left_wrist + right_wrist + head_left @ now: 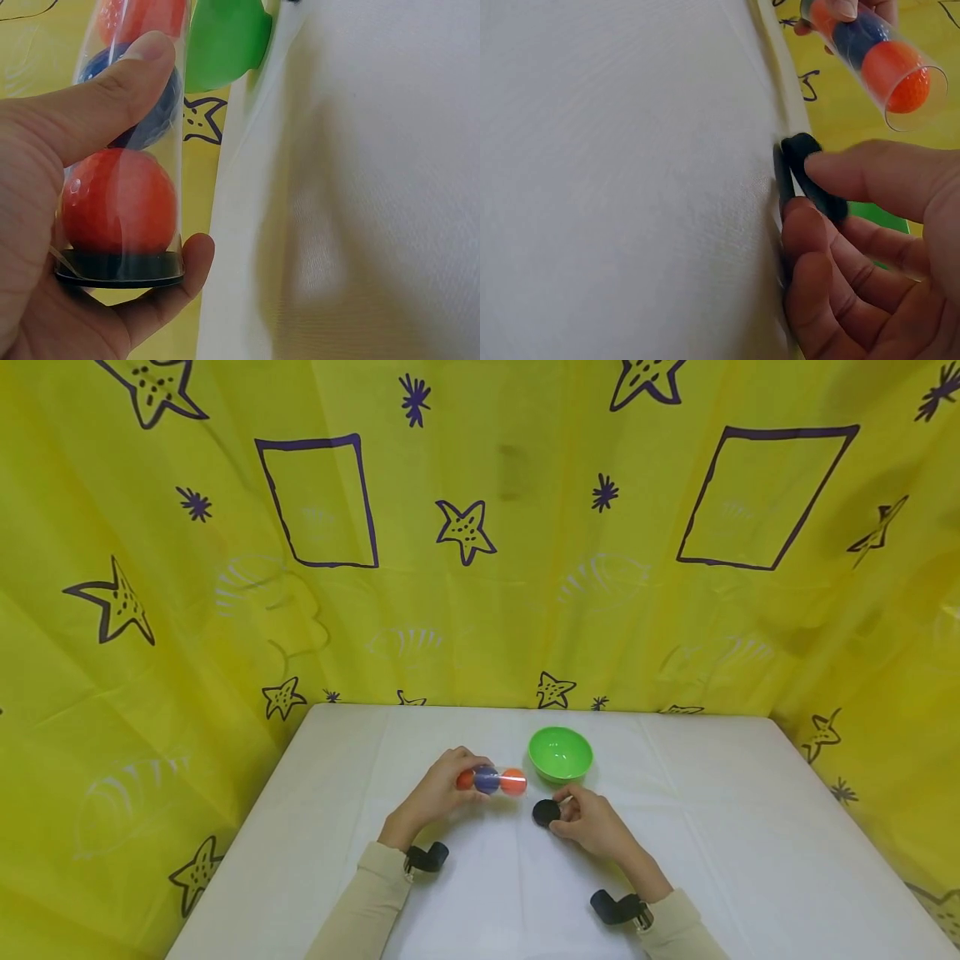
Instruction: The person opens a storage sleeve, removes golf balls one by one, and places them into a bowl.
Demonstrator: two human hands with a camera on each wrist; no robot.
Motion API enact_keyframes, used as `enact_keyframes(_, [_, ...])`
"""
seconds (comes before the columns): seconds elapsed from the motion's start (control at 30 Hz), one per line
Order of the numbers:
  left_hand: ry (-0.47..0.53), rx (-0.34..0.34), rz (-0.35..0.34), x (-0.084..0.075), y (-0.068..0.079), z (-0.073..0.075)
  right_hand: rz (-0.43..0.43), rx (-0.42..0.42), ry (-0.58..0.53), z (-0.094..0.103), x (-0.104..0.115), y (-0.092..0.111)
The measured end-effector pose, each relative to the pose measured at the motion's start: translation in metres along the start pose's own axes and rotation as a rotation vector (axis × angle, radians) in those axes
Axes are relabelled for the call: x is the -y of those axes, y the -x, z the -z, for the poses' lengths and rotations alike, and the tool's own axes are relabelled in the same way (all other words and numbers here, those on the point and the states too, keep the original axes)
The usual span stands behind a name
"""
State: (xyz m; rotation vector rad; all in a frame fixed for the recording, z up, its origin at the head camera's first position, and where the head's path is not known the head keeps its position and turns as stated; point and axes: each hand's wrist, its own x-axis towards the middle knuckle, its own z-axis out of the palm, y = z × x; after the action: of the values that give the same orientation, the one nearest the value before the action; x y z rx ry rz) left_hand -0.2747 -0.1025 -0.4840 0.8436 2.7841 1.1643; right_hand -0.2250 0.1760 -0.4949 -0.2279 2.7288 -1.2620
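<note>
My left hand [444, 781] grips a clear tube [933, 96] above the white table, thumb along its side. Inside it are a red-orange ball [120, 202], a blue ball [487, 780] and an orange ball [513, 782], lined up and dimpled like golf balls. A black base [120, 268] closes the end at my left palm; the other end, towards the right, is uncovered. Between thumb and fingers, my right hand [596, 825] pinches a round black cap [546, 813], apart from the tube and close to the tabletop. Its far side is partly hidden by the fingers.
A green bowl [561, 753] stands on the white-covered table [720, 827], just beyond my right hand. Behind the table and along its sides hangs a yellow curtain [465, 602] with star drawings. Black wrist cameras [429, 857] sit on both forearms.
</note>
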Motion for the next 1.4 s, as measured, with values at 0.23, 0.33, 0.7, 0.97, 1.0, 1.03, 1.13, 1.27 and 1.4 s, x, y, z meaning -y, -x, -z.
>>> enact_keyframes(0.23, [0.002, -0.002, 0.008, -0.002, -0.001, -0.001, -0.030, -0.005, 0.013, 0.000, 0.000, 0.000])
enact_keyframes(0.33, [0.008, 0.003, 0.012, -0.003, -0.001, -0.002, -0.028, 0.012, 0.007, 0.002, 0.000, 0.001])
enact_keyframes(0.7, [-0.011, -0.011, 0.000, -0.011, 0.000, -0.001, 0.078, 0.070, -0.069, 0.014, -0.004, -0.001])
enact_keyframes(0.97, [-0.045, -0.022, -0.038, -0.018, -0.001, -0.003, 0.151, 0.115, -0.172, 0.017, -0.003, -0.001])
enact_keyframes(1.0, [-0.051, -0.021, -0.044, -0.019, -0.001, -0.003, 0.155, 0.121, -0.180, 0.017, -0.003, -0.001])
enact_keyframes(1.03, [-0.053, -0.022, -0.047, -0.019, -0.001, -0.004, 0.159, 0.128, -0.188, 0.017, -0.003, -0.001])
enact_keyframes(1.13, [-0.061, -0.021, -0.054, -0.021, -0.001, -0.005, 0.168, 0.152, -0.213, 0.017, -0.003, -0.001])
enact_keyframes(1.27, [-0.066, -0.014, -0.056, -0.025, -0.001, -0.005, 0.182, 0.178, -0.239, 0.016, -0.002, -0.001])
enact_keyframes(1.4, [-0.066, -0.008, -0.056, -0.027, -0.002, -0.006, 0.192, 0.184, -0.256, 0.015, -0.003, -0.002])
